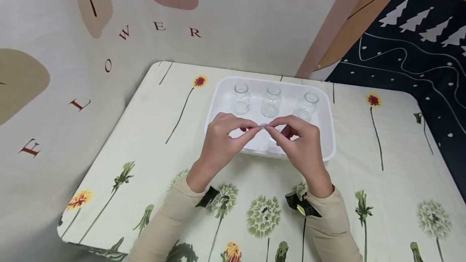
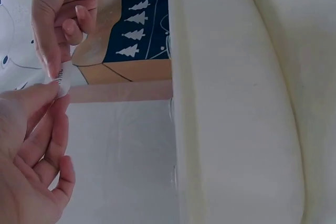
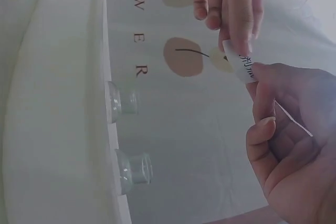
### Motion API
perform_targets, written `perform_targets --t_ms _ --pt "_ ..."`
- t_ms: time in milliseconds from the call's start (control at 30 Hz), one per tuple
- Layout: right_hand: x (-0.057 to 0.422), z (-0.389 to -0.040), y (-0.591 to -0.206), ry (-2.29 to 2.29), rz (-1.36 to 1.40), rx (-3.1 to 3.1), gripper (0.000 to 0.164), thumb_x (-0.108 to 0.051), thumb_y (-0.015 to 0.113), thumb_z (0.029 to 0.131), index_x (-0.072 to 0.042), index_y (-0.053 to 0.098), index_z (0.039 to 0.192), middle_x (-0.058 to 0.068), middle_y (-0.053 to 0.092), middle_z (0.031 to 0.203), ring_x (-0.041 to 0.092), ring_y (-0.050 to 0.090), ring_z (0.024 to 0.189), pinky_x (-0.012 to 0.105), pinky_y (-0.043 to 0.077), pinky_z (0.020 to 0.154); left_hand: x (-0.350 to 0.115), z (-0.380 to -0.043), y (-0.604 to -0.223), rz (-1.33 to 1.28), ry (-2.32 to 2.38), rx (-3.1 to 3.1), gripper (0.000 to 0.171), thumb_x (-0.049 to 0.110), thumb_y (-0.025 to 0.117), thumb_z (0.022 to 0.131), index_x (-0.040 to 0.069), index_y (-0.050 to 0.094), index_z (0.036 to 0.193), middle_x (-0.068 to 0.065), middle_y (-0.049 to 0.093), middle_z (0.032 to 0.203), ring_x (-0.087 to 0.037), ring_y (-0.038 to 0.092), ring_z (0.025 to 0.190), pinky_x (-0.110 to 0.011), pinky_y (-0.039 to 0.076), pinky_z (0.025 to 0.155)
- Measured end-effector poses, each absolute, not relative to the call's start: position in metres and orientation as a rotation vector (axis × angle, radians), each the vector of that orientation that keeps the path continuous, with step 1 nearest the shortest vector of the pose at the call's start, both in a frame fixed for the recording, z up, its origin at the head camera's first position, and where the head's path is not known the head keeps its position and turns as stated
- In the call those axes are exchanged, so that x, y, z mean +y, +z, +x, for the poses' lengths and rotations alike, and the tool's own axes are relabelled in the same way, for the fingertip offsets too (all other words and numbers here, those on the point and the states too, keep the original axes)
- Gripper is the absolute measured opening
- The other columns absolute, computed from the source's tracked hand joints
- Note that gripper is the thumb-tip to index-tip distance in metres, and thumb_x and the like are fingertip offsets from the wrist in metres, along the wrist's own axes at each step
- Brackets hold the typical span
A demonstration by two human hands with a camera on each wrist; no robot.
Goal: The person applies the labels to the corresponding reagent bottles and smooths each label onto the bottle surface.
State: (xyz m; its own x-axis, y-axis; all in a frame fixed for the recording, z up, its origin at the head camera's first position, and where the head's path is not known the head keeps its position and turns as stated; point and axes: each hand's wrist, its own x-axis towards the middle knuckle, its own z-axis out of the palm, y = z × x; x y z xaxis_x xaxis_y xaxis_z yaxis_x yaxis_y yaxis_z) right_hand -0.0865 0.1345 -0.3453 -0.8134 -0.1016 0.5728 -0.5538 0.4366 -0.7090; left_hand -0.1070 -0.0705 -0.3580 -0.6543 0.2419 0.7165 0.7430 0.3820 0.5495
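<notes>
Over the near part of a white tray [image 1: 329,148], my two hands meet at a small white paper label [image 3: 240,65] with black handwriting on it. My left hand [image 1: 223,138] pinches one end between thumb and index finger. The other end is pinched the same way by my right hand [image 1: 302,138]. Up close in the left wrist view, the label [image 2: 64,81] looks slightly bent, and fingertips cover part of its writing. Behind the hands, three open glass jars stand in the tray: a left jar [image 1: 241,99], a middle jar [image 1: 271,102] and a right jar [image 1: 306,104], partly hidden by my right hand.
A flower-printed cloth [image 1: 145,132] covers the table beneath the tray. Behind the table hangs a pale printed backdrop [image 1: 247,31], with a dark tree-patterned part [image 1: 418,60] at the right. Black straps circle both sleeves near the wrists.
</notes>
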Motion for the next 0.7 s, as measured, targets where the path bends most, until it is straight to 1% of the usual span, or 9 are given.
perform_targets --t_ms 200,333,433,567,700 --pt "0.131 -0.091 -0.351 1.334 0.557 -2.275 0.014 -0.002 0.082 0.087 -0.003 0.081 0.101 0.004 0.075 0.083 0.009 0.053 0.052 0.017 0.042 0.056 -0.077 -0.108 -0.358 -0.87 -1.174 -2.227 0.003 0.011 0.082 0.09 0.01 0.083 0.092 0.004 0.076 0.079 -0.009 0.061 0.069 -0.032 0.049 0.076" --pt "0.129 -0.097 -0.356 1.35 0.52 -2.315 0.011 -0.005 0.082 0.088 -0.004 0.082 0.099 0.003 0.074 0.08 0.011 0.055 0.052 0.017 0.04 0.052 -0.081 -0.111 -0.359 -0.869 -1.18 -2.281 0.006 0.01 0.079 0.092 0.008 0.083 0.096 0.002 0.078 0.084 -0.011 0.064 0.07 -0.031 0.05 0.07" --pt "0.126 -0.104 -0.358 1.356 0.514 -2.373 0.007 -0.008 0.082 0.09 -0.006 0.082 0.096 0.002 0.074 0.079 0.015 0.058 0.052 0.017 0.04 0.051 -0.086 -0.116 -0.362 -0.861 -1.207 -2.339 0.01 0.009 0.076 0.094 0.007 0.083 0.101 0.0 0.079 0.089 -0.012 0.067 0.073 -0.031 0.052 0.069" --pt "0.119 -0.12 -0.356 1.335 0.542 -2.476 0.008 -0.012 0.08 0.092 -0.007 0.082 0.098 0.003 0.074 0.082 0.015 0.062 0.055 0.021 0.042 0.051 -0.096 -0.128 -0.363 -0.8 -1.235 -2.438 0.011 0.01 0.075 0.096 0.006 0.082 0.103 -0.001 0.079 0.091 -0.013 0.069 0.075 -0.033 0.057 0.072" --pt "0.111 -0.142 -0.353 1.312 0.556 -2.594 0.009 -0.015 0.078 0.095 -0.007 0.081 0.097 0.003 0.075 0.082 0.016 0.064 0.055 0.027 0.043 0.051 -0.104 -0.147 -0.36 -0.719 -1.218 -2.536 0.012 0.013 0.075 0.096 0.006 0.083 0.102 -0.004 0.079 0.095 -0.017 0.07 0.077 -0.036 0.057 0.071"
